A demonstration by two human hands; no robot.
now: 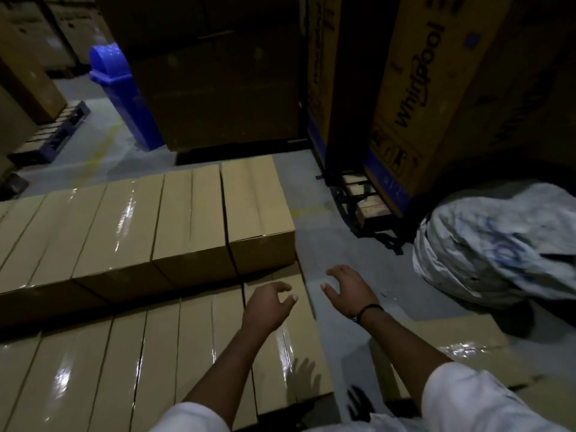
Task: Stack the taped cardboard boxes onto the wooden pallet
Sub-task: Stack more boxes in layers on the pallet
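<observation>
Taped cardboard boxes fill the left half of the head view. An upper row (187, 219) of several boxes stands on a lower layer (124, 363) that reaches the bottom edge. The rightmost upper box (255, 207) ends the row. My left hand (269, 304) hovers over the right end of the lower layer, fingers loosely curled and holding nothing. My right hand (347, 291) hangs over the grey floor just right of the stack, fingers spread and empty. Another taped box (448, 347) lies on the floor under my right forearm. The pallet beneath the stack is hidden.
A blue bin (124, 95) stands at the back left. Tall appliance cartons (430, 98) rise at the back right on a wooden pallet (364, 201). A white bulging sack (498, 244) lies on the floor at the right. Grey floor (318, 194) runs between stack and cartons.
</observation>
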